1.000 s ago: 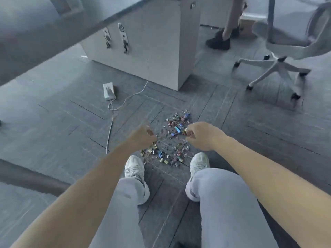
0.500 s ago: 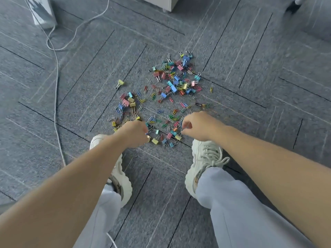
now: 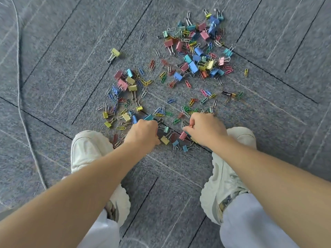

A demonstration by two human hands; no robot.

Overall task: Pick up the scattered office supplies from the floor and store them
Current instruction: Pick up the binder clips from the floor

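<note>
Head view: binder and paper clips (image 3: 193,67) lie strewn over the grey carpet (image 3: 71,68), thickest at 1 o'clock and thinning toward both hands at 6. The left hand (image 3: 143,134) is curled knuckles-up on the nearest clips. The right hand (image 3: 206,129) has its fingertips bunched at the same edge, and I cannot tell whether either hand holds anything. The risks, as I judge them: thin wire clips could snag in the carpet fibres and slip from a pinch, a shifting shoe (image 3: 86,149) could bury the ones beside it, and the stray yellow clip (image 3: 114,52) at 10 o'clock is easily missed
</note>
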